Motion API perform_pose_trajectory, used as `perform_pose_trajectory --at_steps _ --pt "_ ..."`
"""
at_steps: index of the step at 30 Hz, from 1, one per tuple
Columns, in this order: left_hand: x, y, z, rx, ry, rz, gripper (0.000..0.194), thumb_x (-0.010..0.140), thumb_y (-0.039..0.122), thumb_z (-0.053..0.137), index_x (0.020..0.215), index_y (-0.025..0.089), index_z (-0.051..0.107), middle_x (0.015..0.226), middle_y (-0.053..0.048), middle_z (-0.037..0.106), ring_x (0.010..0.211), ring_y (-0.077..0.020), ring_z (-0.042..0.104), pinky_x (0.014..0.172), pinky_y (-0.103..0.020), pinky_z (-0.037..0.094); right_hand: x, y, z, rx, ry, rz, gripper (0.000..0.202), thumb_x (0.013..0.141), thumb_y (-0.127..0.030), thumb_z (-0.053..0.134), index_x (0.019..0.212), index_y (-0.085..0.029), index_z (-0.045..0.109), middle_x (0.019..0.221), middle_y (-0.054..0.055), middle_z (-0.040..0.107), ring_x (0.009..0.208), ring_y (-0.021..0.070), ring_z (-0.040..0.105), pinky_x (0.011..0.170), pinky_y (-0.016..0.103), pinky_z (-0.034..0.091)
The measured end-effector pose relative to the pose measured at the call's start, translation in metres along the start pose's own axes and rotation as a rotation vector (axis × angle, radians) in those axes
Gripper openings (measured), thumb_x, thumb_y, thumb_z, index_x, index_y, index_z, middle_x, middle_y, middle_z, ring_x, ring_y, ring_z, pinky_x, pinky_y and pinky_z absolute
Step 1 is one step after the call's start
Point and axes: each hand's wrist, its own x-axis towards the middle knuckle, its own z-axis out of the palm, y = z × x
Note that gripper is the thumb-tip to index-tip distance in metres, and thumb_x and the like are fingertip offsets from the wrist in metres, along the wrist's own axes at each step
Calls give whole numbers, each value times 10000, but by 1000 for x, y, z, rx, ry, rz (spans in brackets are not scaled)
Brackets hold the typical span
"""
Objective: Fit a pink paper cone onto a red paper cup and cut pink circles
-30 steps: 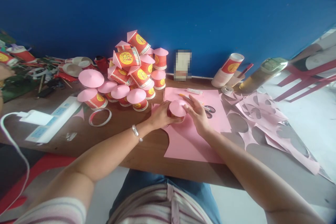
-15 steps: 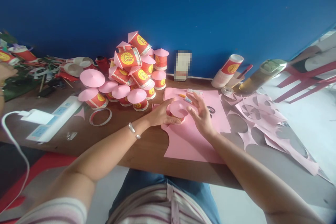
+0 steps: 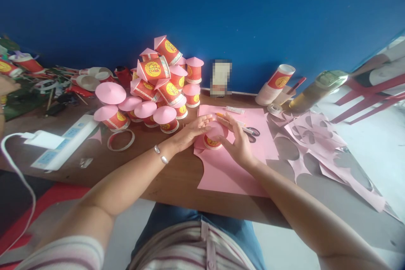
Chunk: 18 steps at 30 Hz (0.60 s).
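A red paper cup [image 3: 211, 141] with a yellow print stands upside down on a pink paper sheet [image 3: 218, 173], topped by a pink paper cone [image 3: 215, 129]. On the cone's left side is my left hand [image 3: 192, 132], fingers stretched out and thumb by the cone's edge. My right hand [image 3: 238, 142] curves along the cone's right side, fingers and thumb apart; it seems to touch the paper. Black-handled scissors [image 3: 253, 132] lie just beyond the right hand, partly covered. An orange pen or cutter [image 3: 220, 114] and a white glue tube [image 3: 235, 110] lie behind the cone.
Several finished cone-topped cups [image 3: 153, 69] are piled at left. A tape roll [image 3: 120, 140] and a power strip [image 3: 65, 143] lie nearer. At right are stacked cups [image 3: 274, 85], a bottle [image 3: 318, 90] and pink paper scraps [image 3: 311, 135]. Another person's hand [image 3: 9, 85] shows far left.
My left hand has loosened from around the cup, its fingers straightening by the cone. My right hand has moved slightly left and down against the cone, uncovering more of the scissors.
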Motion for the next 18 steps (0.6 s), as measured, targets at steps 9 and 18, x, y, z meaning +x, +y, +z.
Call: perform_pose_trajectory --at_steps 9,18 --pt "2 0 -3 66 4 8 606 785 433 851 1342 272 675 1589 -93 526 1574 -355 334 1290 -540 297 1 -7 -1 13 0 52 727 899 -418 786 1521 -255 448 1441 146 667 1368 327 622 1173 580 468" --pt "1 -3 -5 108 -42 67 623 744 344 877 1330 335 665 1554 -46 539 1586 -312 298 1309 -520 229 2 -10 -3 -45 -12 41 684 937 -447 734 1527 -255 445 1444 139 665 1363 324 626 1160 583 486"
